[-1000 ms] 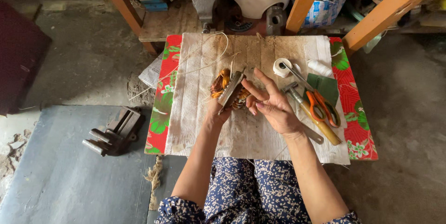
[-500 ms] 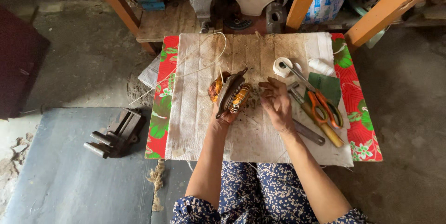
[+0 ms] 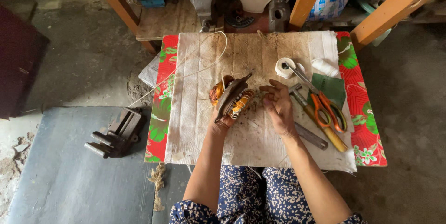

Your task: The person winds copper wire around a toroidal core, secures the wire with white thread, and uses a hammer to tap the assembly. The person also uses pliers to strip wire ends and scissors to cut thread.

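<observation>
My left hand [image 3: 222, 121] grips a small motor stator [image 3: 231, 96] from below: a grey metal core with orange-copper coil windings, held tilted above a dirty white cloth [image 3: 204, 126]. Just right of the stator is my right hand [image 3: 278, 105], fingers curled and pinched near the winding; whether it holds a thread is too small to tell. A thin white string [image 3: 200, 61] runs from the stator area up and off the left side of the small table.
Orange-handled scissors [image 3: 327, 110], a wooden-handled hammer [image 3: 320, 121], a flat metal tool [image 3: 310, 135], a white tape roll [image 3: 284, 67] and a green cloth [image 3: 332, 89] lie right of my hands. A metal vise [image 3: 116, 133] sits on the floor mat at left. Orange wooden legs and clutter stand beyond.
My right hand has drawn away from the stator and now sits lower and to its right. The left hand has turned the stator more edge-on.
</observation>
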